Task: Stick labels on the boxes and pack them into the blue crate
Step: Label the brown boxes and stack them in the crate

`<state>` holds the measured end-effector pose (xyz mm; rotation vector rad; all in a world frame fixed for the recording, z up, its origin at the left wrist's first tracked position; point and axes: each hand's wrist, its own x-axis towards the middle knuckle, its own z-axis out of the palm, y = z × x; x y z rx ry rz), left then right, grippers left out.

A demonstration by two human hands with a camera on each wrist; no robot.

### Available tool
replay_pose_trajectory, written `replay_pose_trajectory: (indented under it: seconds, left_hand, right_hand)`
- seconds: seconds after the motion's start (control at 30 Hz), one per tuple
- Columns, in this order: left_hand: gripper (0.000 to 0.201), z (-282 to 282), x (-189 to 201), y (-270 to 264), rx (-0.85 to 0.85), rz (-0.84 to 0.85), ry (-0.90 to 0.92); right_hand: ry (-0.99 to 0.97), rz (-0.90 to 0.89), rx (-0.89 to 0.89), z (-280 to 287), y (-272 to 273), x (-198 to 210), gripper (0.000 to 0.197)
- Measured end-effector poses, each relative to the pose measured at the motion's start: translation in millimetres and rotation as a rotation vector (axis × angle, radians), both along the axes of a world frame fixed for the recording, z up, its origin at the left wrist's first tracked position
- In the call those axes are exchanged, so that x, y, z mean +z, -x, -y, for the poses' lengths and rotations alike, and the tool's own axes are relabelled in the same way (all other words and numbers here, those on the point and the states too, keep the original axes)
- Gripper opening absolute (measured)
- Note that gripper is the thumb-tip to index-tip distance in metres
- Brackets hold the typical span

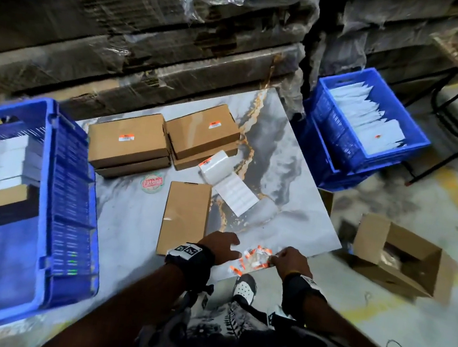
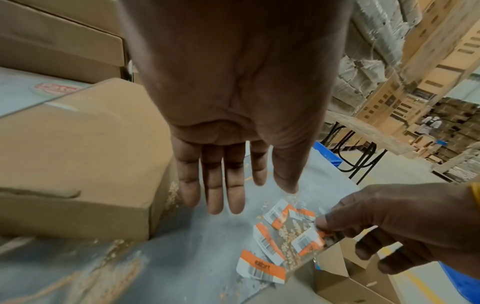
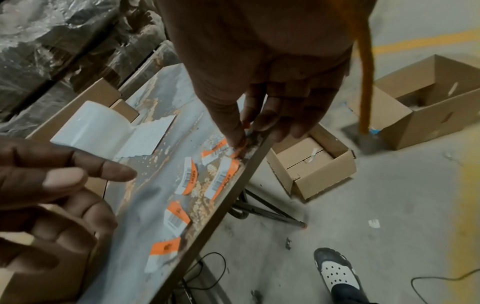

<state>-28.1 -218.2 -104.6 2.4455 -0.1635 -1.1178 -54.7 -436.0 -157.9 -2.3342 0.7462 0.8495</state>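
Observation:
Several orange-and-white labels (image 1: 254, 257) (image 2: 270, 244) (image 3: 187, 179) lie loose at the front edge of the marble table (image 1: 293, 182). My right hand (image 1: 288, 258) (image 2: 389, 222) (image 3: 246, 131) pinches one label (image 3: 219, 149) at the table's rim. Just left of the labels, my left hand (image 1: 222, 248) (image 2: 226, 185) (image 3: 52, 185) hovers with straight fingers and holds nothing. A plain brown box (image 1: 184, 217) (image 2: 78, 154) lies beside the left hand, with no label on its top. Two short stacks of labelled boxes (image 1: 127, 139) (image 1: 203, 130) sit further back. The blue crate (image 1: 72, 182) stands at the left with boxes inside.
A white label roll (image 1: 217, 167) (image 3: 91, 125) lies partly unrolled behind the plain box. A second blue crate (image 1: 330, 122) of white packets stands on the floor at the right. Open cartons (image 1: 397, 253) (image 3: 311, 160) sit on the floor past the table edge. Wrapped pallets line the back.

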Motion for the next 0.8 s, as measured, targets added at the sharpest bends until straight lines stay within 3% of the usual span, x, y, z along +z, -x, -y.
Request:
replay_pose_trajectory:
  seconds: [0.2,0.37,0.47,0.63,0.8]
  left_hand:
    - [0.043,-9,5,5,0.127,0.050,-0.006]
    - [0.033,-30,12,3,0.326,0.140,0.009]
    - [0.031,-47,15,0,0.403,0.217,-0.007]
    - [0.036,-71,15,-4,0.470,0.283,-0.046]
    - [0.042,-85,16,-15,0.468,0.259,-0.034]
  right_hand:
    - [0.056,-0.013,0.048,1,3,4,0.035]
    - [0.050,-0.011,0.126,7,-8,9,0.049]
    - [0.044,0.048,0.118,1,-26,21,0.041]
    - [-0.071,0.138,0.191,-41,-72,40,0.019]
    - [-0.210,0.311,0.285,-97,-126,41,0.039]
